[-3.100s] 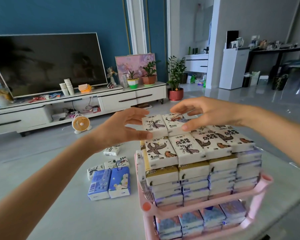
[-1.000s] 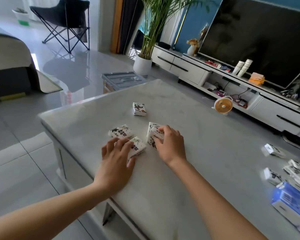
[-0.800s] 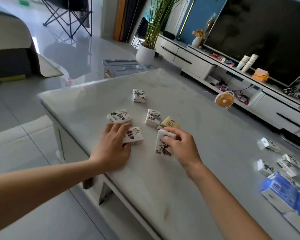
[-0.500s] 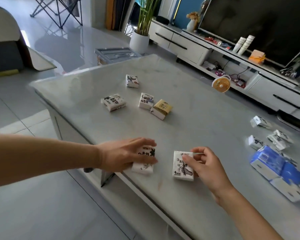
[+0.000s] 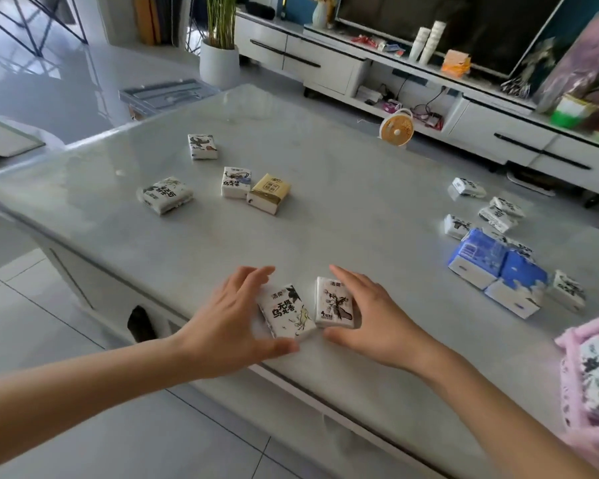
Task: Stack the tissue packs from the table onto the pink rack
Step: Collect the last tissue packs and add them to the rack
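Here's the grey tabletop (image 5: 360, 209) filling most of our view. Its near edge runs diagonally under both forearms, and its left corner drops off to the tiled floor. There's wide bare surface through the middle, between the scattered groups.

At the far right the pink rack (image 5: 569, 371) is cut off by the frame. We see only a corner of its rim and perforated wall, with blurred packs inside that we cannot count.

Beyond it lie the blue packs (image 5: 491, 267), smeared by motion, with small white packs (image 5: 498, 212) strewn around them. How many are there is hard to make out.

Now to the hands, close together just inside the near edge. The left hand (image 5: 229, 326) grips the bold-lettered pack (image 5: 286, 311), thumb at its near end and fingers curled over the far end. The right hand (image 5: 377, 319) grips the plant-print pack (image 5: 334, 302) the same way, thumb at the near corner and index finger along its far side. The two packs sit side by side, almost touching. We cannot tell whether they rest on the surface or are lifted just off it.

Well beyond the hands, four more wait: a tan pack (image 5: 269, 192) touching a white pack (image 5: 236, 181), a lone pack (image 5: 165, 194) to their left, and the farthest pack (image 5: 203, 146) behind.
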`<state>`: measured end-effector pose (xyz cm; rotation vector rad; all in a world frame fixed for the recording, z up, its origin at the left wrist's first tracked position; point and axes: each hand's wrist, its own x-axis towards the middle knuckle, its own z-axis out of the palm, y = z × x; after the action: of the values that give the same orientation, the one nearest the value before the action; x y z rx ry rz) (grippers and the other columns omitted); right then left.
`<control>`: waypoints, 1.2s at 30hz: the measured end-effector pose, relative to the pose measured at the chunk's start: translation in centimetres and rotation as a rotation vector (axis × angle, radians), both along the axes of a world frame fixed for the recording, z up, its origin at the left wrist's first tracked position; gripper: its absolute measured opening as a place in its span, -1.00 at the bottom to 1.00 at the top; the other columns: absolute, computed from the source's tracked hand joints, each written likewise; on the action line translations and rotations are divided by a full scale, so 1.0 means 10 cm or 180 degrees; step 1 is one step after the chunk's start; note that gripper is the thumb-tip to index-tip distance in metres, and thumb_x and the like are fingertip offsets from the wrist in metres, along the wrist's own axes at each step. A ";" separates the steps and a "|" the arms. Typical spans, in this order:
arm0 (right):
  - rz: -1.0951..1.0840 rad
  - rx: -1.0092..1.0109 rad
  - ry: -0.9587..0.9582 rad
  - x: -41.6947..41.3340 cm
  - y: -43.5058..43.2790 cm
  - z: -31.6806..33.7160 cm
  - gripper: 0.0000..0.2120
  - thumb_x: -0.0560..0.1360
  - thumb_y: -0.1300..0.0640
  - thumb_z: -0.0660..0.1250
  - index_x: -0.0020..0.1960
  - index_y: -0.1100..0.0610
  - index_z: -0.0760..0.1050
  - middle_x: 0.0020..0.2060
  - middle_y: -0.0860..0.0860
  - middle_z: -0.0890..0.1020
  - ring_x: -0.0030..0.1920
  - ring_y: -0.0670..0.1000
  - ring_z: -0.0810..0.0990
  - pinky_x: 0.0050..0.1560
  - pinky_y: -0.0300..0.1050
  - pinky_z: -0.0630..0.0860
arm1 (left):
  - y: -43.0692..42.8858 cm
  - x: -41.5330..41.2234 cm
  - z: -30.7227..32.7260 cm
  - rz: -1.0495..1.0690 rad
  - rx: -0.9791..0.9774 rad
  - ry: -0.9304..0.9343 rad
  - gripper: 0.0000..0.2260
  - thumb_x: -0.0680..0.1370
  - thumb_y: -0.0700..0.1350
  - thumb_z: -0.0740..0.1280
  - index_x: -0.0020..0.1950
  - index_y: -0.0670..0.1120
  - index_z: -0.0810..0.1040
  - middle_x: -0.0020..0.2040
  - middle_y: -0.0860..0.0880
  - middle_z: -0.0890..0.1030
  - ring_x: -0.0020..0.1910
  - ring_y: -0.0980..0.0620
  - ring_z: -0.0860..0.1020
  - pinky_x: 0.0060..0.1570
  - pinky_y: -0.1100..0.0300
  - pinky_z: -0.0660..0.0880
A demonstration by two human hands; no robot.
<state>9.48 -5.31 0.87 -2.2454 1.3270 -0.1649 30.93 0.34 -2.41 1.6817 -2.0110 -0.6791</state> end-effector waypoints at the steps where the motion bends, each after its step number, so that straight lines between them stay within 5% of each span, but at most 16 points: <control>1: 0.0010 -0.0025 0.0035 0.02 -0.03 0.01 -0.22 0.39 -0.01 0.43 0.48 0.04 0.12 0.35 -0.05 0.29 0.35 -0.03 0.25 0.26 -0.35 0.13 | 0.01 -0.04 -0.04 0.0046 -0.0084 -0.0171 0.12 0.05 0.61 0.05 0.47 0.02 0.09 0.24 0.16 0.21 0.21 0.24 0.18 0.27 0.34 0.14; 5: 0.0100 -0.0005 -0.0045 0.02 -0.06 0.14 -0.36 0.32 0.11 0.50 0.34 0.12 0.35 0.07 -0.05 0.39 0.10 -0.09 0.43 -0.03 -0.56 0.25 | -0.03 -0.14 -0.02 0.0155 -0.0327 -0.0391 -0.06 0.14 0.46 0.04 0.43 0.01 0.24 0.19 0.11 0.33 0.17 0.15 0.25 0.19 0.33 0.20; 11: 0.0072 -0.0152 -0.0411 -0.24 0.29 0.65 -0.27 0.29 0.22 0.51 0.37 0.00 0.29 0.09 -0.10 0.43 -0.19 -0.47 0.38 -0.19 -0.59 0.29 | 0.13 -0.29 0.48 -0.0250 -0.0687 -0.0095 -0.17 0.18 0.38 0.17 0.39 0.05 0.29 0.11 0.21 0.34 0.12 0.23 0.32 0.13 0.47 0.25; 17: -0.0009 -0.0510 -0.0365 -0.81 0.83 1.34 -0.25 0.29 0.10 0.53 0.34 -0.20 0.22 0.03 -0.32 0.39 -0.14 -0.48 0.37 -0.17 -0.58 0.32 | 0.35 -0.70 1.15 -0.0940 -0.1148 0.0189 -0.34 0.20 0.31 0.27 0.27 0.33 0.16 0.10 0.38 0.35 0.18 0.57 0.20 0.04 0.74 0.08; 21: -0.0261 -0.0920 -0.0115 -1.32 1.21 1.78 -0.28 0.24 -0.06 0.54 0.29 -0.27 0.27 -0.01 -0.39 0.39 -0.07 -0.47 0.33 -0.10 -0.61 0.27 | 0.45 -1.16 1.57 -0.1312 -0.1567 0.0090 -0.39 0.21 0.36 0.29 0.23 0.34 0.25 0.15 0.38 0.39 0.19 0.55 0.22 0.00 0.76 0.09; 26: -0.0706 -0.1432 0.0165 -2.07 1.66 2.32 -0.44 0.16 -0.26 0.47 0.10 -0.36 0.34 -0.09 -0.55 0.36 0.09 -0.47 0.26 -0.04 -0.67 0.18 | 0.43 -1.98 2.21 -0.1786 -0.1974 0.0093 -0.42 0.21 0.38 0.30 0.19 0.26 0.38 0.12 0.32 0.47 0.12 0.39 0.40 0.08 0.56 0.29; 32: -0.1629 -0.1922 0.0010 -3.21 1.90 2.80 -0.40 0.10 -0.27 0.41 0.13 -0.22 0.45 0.00 -0.34 0.51 0.02 -0.36 0.44 -0.05 -0.60 0.30 | 0.10 -3.17 2.90 -0.1732 -0.1567 0.1424 -0.39 0.19 0.25 0.37 0.20 0.10 0.45 0.02 0.23 0.51 0.02 0.26 0.50 0.01 0.32 0.43; 36: -0.2040 -0.1591 -0.0271 -3.94 1.69 2.88 -0.44 0.07 -0.20 0.44 0.05 -0.20 0.46 0.01 -0.26 0.55 0.03 -0.31 0.50 0.13 -0.35 0.41 | -0.21 -3.95 3.06 -0.2049 -0.1199 0.1181 -0.45 0.30 0.17 0.41 0.23 0.04 0.44 0.06 0.16 0.49 0.02 0.25 0.47 -0.03 0.37 0.34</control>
<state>-29.92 11.63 29.65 -2.0517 2.0926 -0.8907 -8.56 -1.80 28.14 0.6297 -2.2122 -0.6899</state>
